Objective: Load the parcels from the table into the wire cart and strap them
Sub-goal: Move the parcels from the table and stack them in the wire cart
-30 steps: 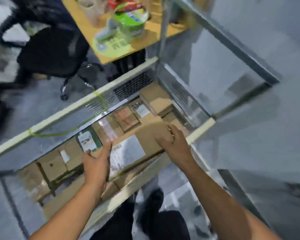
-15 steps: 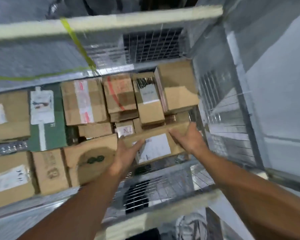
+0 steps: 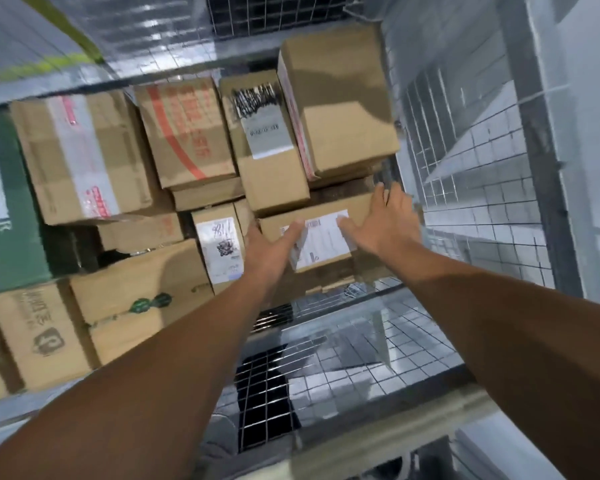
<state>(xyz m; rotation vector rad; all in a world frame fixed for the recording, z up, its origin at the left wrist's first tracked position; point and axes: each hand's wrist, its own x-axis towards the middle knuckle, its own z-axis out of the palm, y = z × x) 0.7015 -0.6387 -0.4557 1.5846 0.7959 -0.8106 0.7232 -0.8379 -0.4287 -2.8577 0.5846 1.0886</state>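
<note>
while left hand (image 3: 269,245) and right hand (image 3: 383,223) press the labelled parcel (image 3: 326,237), fingers (image 3: 397,202) splayed wide, stacked boxes (image 3: 187,133) crowd beside it, wire cart (image 3: 465,188) wall right.

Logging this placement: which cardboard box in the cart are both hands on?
The box with the white barcode label, between left hand and right hand, beside the right mesh wall.

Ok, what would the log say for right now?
step: loading parcel | left hand: touches its left end | right hand: touches its right end | where: wire cart

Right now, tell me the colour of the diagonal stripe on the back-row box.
The stripe is red, on a brown box; head view.
</note>
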